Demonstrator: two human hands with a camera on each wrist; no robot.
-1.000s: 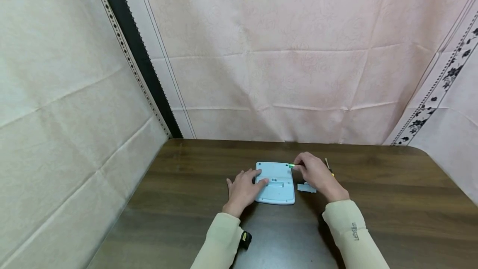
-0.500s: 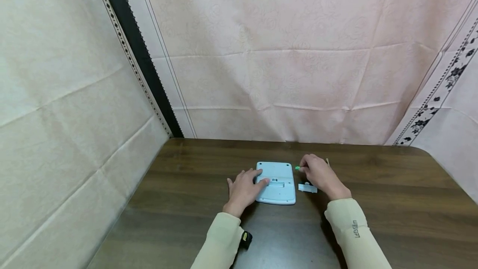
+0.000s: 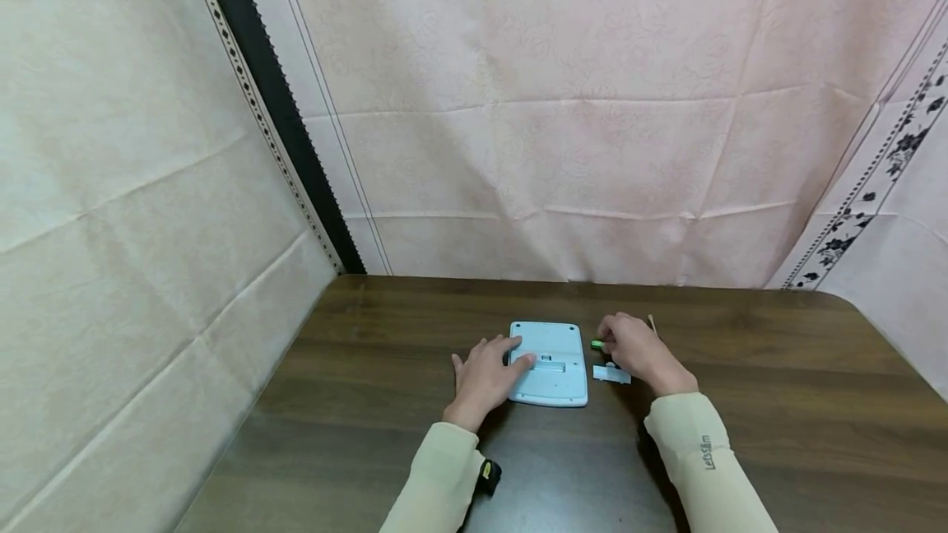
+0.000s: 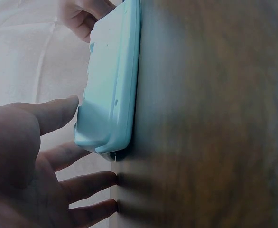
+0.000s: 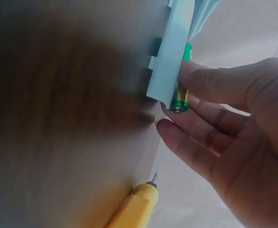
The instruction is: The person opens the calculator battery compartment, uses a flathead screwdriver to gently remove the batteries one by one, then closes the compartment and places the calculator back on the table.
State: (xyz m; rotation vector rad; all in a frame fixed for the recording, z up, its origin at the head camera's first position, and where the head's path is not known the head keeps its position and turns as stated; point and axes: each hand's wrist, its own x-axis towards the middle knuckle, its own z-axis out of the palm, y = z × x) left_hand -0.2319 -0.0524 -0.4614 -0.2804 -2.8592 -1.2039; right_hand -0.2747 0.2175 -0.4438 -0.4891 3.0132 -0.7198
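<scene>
A light blue flat device, shaped like a calculator, lies on the wooden table with its back up, showing screw holes and a battery recess. My left hand rests at its left edge, thumb and forefinger on or against it and the other fingers spread; the left wrist view has the hand beside the device's corner. Right of the device, my right hand pinches a green battery just above the table. A light blue battery cover lies below that hand and partly hides the battery in the right wrist view.
A screwdriver with a yellow handle lies beyond my right hand; from the head only its shaft shows. Pale cloth hangs behind the table's far edge, with another cloth on the left.
My right hand has moved the battery from the device's upper right corner off to the right and slightly nearer. The left hand stays on the device.
</scene>
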